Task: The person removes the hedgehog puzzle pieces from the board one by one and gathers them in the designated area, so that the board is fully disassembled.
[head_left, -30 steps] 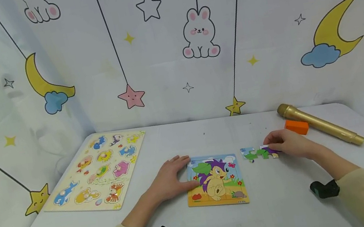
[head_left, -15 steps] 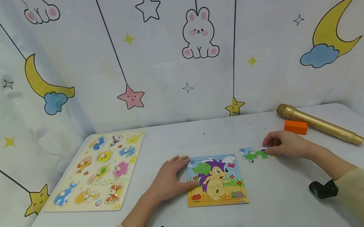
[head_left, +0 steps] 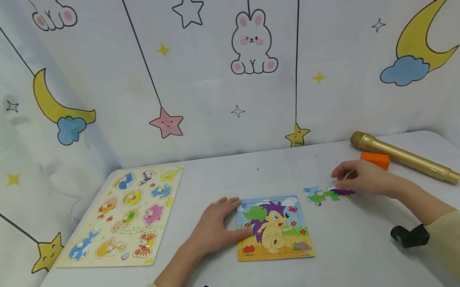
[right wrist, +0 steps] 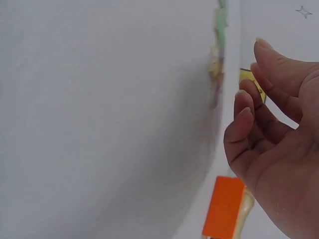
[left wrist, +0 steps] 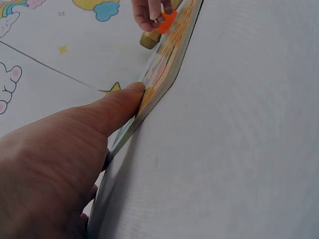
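Note:
A square hedgehog jigsaw puzzle (head_left: 271, 231) lies flat in the middle of the white table in the head view. My left hand (head_left: 213, 227) rests on its left side, fingers straight near the upper left corner and thumb on the picture. The left wrist view shows that thumb (left wrist: 122, 107) on the board's edge. Several loose puzzle pieces (head_left: 314, 195), blue, green and purple, lie together right of the puzzle. My right hand (head_left: 367, 178) hovers just over their right end. In the right wrist view its thumb and loosely bent fingers stand apart, with nothing between them.
A cream animal peg board (head_left: 125, 218) lies at the left of the table. At the back right are an orange block (head_left: 375, 160) and a gold microphone (head_left: 408, 158). A printed cloth wall (head_left: 207, 65) stands behind the table.
My right hand has come off the loose pieces, and its thumb and fingers have parted. More of the purple piece shows. My left hand and the puzzle have stayed put.

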Demonstrator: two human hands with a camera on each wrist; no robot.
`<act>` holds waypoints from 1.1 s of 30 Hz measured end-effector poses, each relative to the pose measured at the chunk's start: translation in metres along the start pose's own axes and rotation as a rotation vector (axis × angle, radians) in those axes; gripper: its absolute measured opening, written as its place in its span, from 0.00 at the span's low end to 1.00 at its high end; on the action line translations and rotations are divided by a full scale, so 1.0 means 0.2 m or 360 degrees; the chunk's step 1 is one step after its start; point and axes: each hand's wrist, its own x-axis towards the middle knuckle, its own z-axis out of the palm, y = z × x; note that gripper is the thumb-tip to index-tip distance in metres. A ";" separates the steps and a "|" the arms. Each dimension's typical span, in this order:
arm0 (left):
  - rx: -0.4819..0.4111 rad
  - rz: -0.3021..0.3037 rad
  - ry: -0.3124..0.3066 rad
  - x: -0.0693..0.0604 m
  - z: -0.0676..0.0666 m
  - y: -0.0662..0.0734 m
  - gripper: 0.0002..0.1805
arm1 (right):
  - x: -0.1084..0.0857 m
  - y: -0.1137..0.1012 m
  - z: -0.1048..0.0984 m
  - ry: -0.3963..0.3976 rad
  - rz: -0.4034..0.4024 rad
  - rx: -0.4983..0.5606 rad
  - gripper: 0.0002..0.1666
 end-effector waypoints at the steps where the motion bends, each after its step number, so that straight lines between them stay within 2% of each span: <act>1: 0.0000 -0.0002 0.0001 0.00 0.00 0.00 0.45 | 0.00 -0.01 -0.01 0.0005 -0.0006 0.0028 0.19; 6: 0.0015 -0.0013 -0.0001 0.00 0.00 0.00 0.45 | 0.00 -0.09 0.00 -0.0005 -0.0019 0.0163 0.22; 11: 0.0013 -0.0006 0.0004 0.00 0.00 0.00 0.44 | 0.02 -0.17 0.05 -0.0032 -0.0083 0.0229 0.24; 24: -0.0016 -0.0030 0.0001 0.00 -0.01 0.01 0.45 | 0.10 -0.36 0.24 -0.0200 -0.0221 0.0245 0.28; 33: -0.0024 -0.0021 -0.0001 -0.01 -0.01 0.01 0.45 | 0.12 -0.42 0.33 -0.0252 -0.0174 0.0186 0.28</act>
